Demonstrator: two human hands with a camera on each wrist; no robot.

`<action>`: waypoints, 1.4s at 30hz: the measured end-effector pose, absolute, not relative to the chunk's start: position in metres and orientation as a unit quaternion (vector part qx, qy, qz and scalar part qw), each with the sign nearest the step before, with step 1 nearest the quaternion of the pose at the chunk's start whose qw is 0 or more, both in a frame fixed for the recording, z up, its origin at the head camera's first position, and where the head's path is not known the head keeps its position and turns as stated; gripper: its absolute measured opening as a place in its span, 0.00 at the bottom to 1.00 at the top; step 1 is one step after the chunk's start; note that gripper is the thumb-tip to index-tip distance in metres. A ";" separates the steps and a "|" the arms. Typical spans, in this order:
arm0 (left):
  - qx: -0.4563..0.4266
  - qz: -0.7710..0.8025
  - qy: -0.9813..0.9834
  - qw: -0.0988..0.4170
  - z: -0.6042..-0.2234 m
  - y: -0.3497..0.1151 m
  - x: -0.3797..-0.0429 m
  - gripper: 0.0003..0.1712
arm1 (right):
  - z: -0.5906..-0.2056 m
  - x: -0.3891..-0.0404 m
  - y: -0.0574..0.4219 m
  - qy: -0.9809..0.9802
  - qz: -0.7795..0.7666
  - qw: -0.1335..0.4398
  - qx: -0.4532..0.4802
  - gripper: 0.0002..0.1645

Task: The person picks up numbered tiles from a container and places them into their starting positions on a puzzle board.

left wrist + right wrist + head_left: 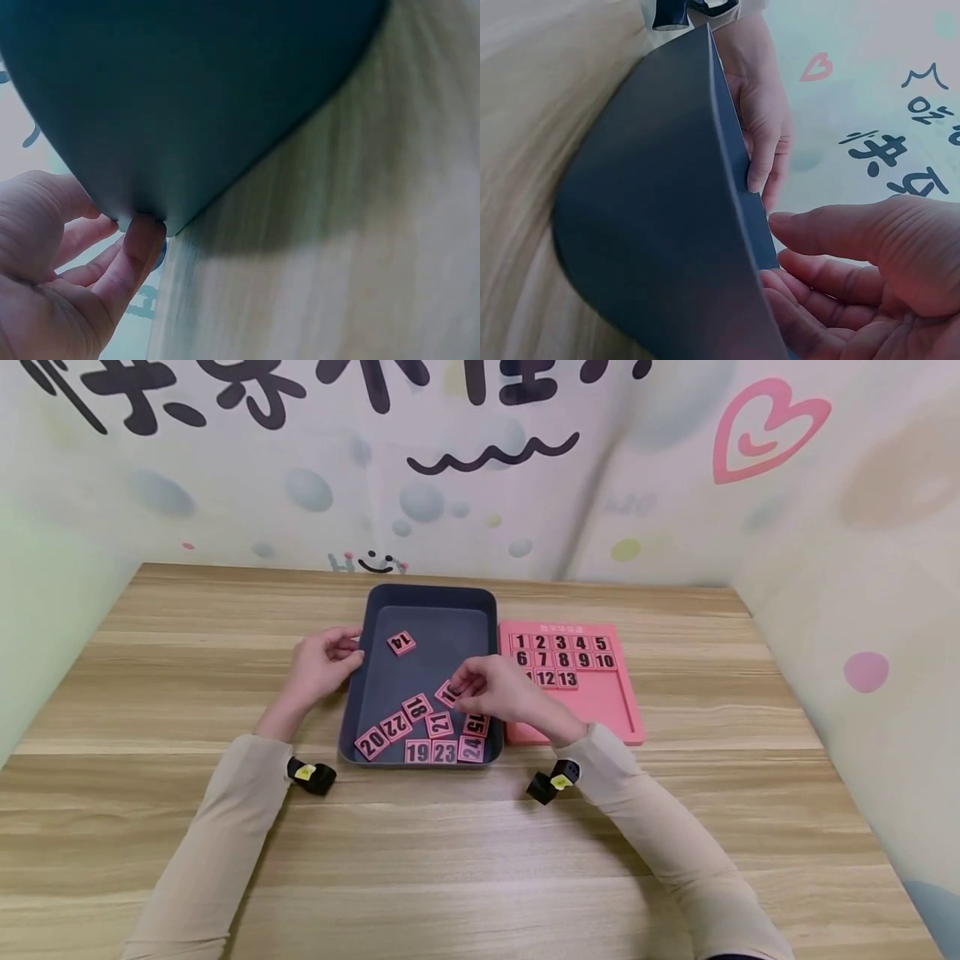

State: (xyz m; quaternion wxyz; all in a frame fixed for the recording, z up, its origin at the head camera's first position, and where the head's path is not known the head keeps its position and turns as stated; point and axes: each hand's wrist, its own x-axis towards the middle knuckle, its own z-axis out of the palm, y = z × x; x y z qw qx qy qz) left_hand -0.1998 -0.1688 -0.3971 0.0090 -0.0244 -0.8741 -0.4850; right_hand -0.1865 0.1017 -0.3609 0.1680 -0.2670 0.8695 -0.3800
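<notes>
A dark blue-grey tray (427, 627) lies on the table with pink number tiles in it. My left hand (322, 662) holds the tray's left side, and its thumb and fingertips meet the rim in the left wrist view (82, 262). Over the tray's right side reaches my right hand (495, 689), fingertips at a partly covered tile (446, 695) that seems to read 16. Thumb and fingers stand apart in the right wrist view (855, 262), where the tray wall hides part of the fingertips. Tile 14 (401, 642) lies alone farther back; tile 21 (439, 723) is nearer.
Right of the tray lies a pink puzzle board (600, 706) with tiles 1 to 13 in rows, number 11 partly covered by my right wrist. More tiles, such as 20 (372, 742) and 24 (471, 748), lie along the tray's front. A printed cloth (450, 527) hangs behind the table.
</notes>
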 end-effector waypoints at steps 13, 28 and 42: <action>-0.028 -0.486 -0.874 0.012 -0.393 -0.167 -0.198 0.22 | -0.345 -0.212 0.082 0.873 -0.384 0.145 -0.265 0.16; -0.035 -0.482 -0.875 0.013 -0.393 -0.168 -0.198 0.22 | -0.354 -0.260 0.040 0.834 -0.451 0.196 -0.251 0.24; -0.035 -0.482 -0.875 0.012 -0.394 -0.169 -0.198 0.22 | -0.378 -0.282 0.015 0.854 -0.435 0.204 -0.201 0.27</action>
